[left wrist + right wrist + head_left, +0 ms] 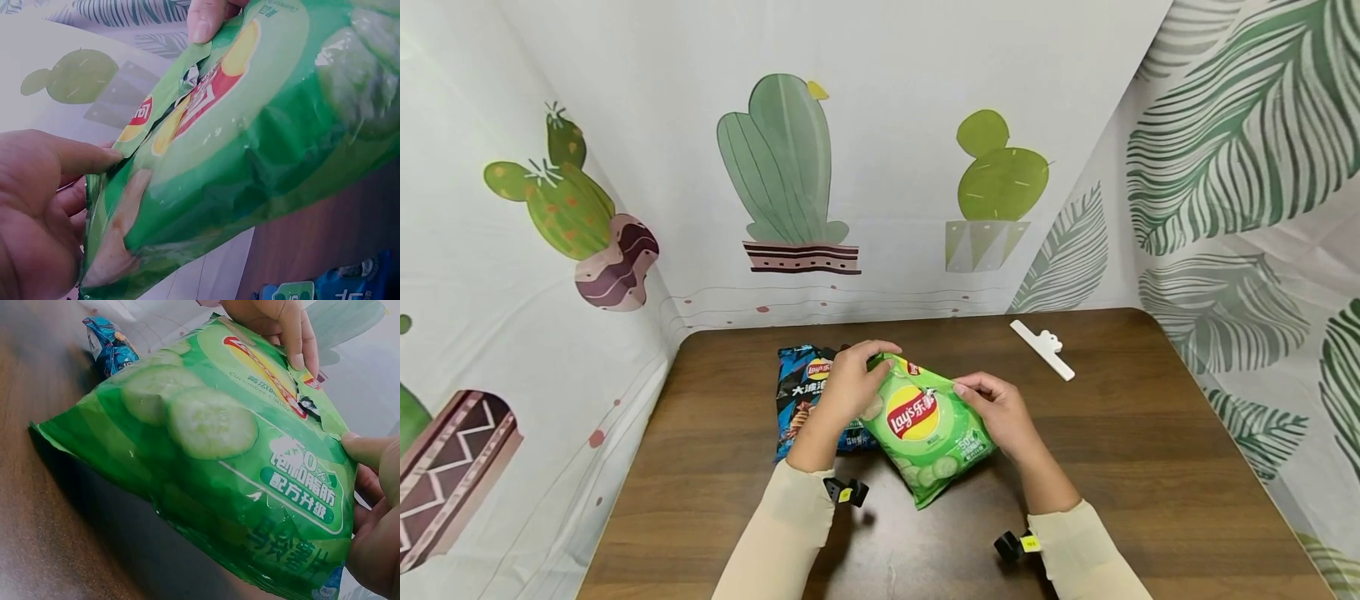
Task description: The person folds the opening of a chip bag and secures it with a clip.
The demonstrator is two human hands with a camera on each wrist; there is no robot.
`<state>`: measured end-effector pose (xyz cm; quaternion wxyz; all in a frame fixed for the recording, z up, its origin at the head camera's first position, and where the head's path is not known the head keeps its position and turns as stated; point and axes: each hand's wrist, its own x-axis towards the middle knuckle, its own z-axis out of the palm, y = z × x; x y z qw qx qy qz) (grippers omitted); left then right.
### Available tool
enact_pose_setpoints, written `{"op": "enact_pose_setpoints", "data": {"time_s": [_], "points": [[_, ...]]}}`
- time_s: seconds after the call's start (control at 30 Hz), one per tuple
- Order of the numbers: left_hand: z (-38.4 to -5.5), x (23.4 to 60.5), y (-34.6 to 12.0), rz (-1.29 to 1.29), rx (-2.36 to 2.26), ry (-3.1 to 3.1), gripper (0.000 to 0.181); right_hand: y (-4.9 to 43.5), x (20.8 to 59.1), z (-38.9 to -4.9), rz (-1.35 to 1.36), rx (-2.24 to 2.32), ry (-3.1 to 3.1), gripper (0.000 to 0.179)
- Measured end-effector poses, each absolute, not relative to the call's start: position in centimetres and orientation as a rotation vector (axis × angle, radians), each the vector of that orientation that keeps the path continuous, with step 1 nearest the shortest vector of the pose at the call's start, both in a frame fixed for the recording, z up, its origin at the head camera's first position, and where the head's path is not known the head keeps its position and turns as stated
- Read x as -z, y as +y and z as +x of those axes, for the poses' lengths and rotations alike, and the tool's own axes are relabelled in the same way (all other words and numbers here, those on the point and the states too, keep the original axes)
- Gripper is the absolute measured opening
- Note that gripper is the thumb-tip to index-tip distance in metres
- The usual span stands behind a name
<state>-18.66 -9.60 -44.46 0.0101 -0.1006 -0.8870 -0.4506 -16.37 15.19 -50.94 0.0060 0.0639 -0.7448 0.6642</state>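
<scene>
A green Lay's chip bag [917, 450] is tilted between both hands over the table. My left hand [853, 379] pinches its top edge near the left end, thumb on the front. The right hand [1003, 412] holds the other end of that edge between thumb and fingers. Along the top, a strip of the bag is folded down over the front, and a silvery opening [309, 407] shows by the fold. Whatever is inside the bag is hidden. Partly covered by the left hand and forearm, a blue and black Lay's bag [792, 392] lies on the table.
A white bag clip [1042, 348] lies at the back right of the brown wooden table [1150, 433]. Curtains with cactus and leaf prints [887, 167] hang behind the table and at its sides.
</scene>
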Motion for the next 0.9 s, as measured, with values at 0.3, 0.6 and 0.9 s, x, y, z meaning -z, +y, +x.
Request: {"op": "enact_pose_setpoints", "data": {"time_s": [0.3, 0.6, 0.9], "points": [[-18.9, 44.7, -9.3, -0.29, 1.309, -2.811, 0.024, 15.1, 51.5, -16.3, 0.238, -2.043, -2.343, 0.02], [-18.8, 44.9, -8.6, -0.329, 1.144, -2.812, 0.023, 14.9, 51.8, -16.2, 0.24, -2.05, -2.374, 0.019], [-18.6, 45.0, -8.3, -0.367, 1.103, -2.807, 0.025, 14.8, 52.3, -16.3, 0.218, -2.066, -2.379, 0.018]]}}
